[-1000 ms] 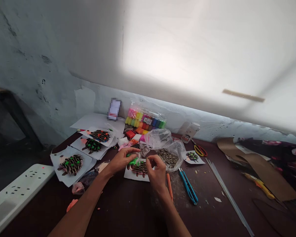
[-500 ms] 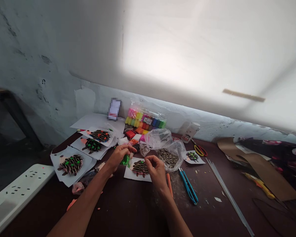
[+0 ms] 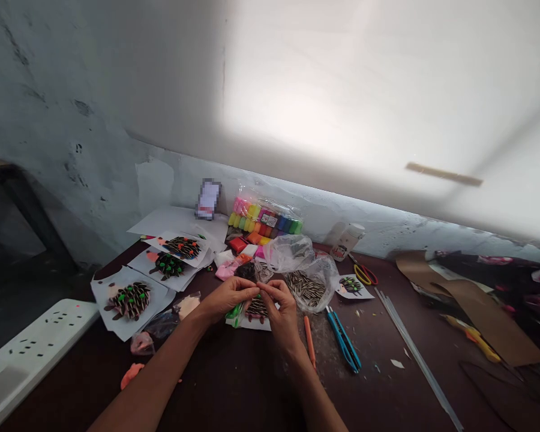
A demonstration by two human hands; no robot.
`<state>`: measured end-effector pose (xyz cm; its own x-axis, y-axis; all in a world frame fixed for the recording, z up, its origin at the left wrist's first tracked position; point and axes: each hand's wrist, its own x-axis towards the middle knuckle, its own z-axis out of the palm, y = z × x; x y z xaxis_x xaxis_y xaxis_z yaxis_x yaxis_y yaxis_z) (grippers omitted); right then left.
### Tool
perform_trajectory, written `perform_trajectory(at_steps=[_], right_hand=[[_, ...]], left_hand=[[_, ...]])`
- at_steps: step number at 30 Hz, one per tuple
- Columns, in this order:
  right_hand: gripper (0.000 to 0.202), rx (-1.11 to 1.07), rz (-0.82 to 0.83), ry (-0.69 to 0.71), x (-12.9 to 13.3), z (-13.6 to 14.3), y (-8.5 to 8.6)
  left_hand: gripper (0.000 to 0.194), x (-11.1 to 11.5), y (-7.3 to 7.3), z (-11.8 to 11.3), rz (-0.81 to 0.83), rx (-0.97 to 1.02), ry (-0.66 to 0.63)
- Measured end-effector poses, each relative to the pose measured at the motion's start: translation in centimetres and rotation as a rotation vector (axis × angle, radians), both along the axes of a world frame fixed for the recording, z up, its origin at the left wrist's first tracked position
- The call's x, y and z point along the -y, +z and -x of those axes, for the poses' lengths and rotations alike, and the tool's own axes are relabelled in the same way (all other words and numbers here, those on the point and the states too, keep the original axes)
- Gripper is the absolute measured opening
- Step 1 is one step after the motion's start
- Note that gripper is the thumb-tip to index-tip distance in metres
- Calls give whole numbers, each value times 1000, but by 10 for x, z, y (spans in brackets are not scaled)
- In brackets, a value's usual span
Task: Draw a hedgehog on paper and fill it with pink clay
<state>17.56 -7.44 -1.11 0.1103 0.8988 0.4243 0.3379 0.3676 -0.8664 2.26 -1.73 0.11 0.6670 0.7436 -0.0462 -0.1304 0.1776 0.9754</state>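
Fingertips of my left hand (image 3: 229, 296) and my right hand (image 3: 281, 307) meet above a white card, both pinched closed. Anything between the fingertips is too small to make out. A clear packet of green clay (image 3: 234, 314) hangs under my left hand, seemingly held by its fingers. Below my hands, the card (image 3: 258, 324) carries a hedgehog picture (image 3: 255, 308) with spines of striped sunflower seeds, partly covered by my fingers. Right of my right hand, a clear plastic bag (image 3: 326, 273) lies open with sunflower seeds (image 3: 306, 288) inside.
Finished-looking hedgehog cards (image 3: 129, 299) lie left, near a white power strip (image 3: 36, 348). Colored clay packs (image 3: 265, 221) stand at the wall. To the right are a blue cutter (image 3: 343, 341), an orange stick (image 3: 309, 341), scissors (image 3: 365, 275), glue sticks (image 3: 416, 354) and a glue gun (image 3: 472, 339).
My left hand has moved right and down, bringing its fingertips against my right hand's. The green clay packet has shifted down with it. My right hand has barely moved.
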Motion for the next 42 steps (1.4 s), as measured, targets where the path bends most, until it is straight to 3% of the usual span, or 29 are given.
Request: perform_trajectory(at_steps=[5,11,16,21,33,42], right_hand=[[30,-43,44,86,-1,1,-3],[23,-35,6,24,2,1,2],[28,145,-56,6,4,2,3],[35,276,-103,3,5,5,2],[26,136,-86,-48,4,1,8],[14,127,-3,-93,5,2,7]], left_hand=[[49,-5,-7,-1,110,31,98],[48,-7,-7,1,97,-12,190],[52,-7,-8,-2,104,11,237],[53,-7,-8,-2,118,19,220],[46,-8,1,2,68,79,255],[49,-4,3,2,68,48,181]])
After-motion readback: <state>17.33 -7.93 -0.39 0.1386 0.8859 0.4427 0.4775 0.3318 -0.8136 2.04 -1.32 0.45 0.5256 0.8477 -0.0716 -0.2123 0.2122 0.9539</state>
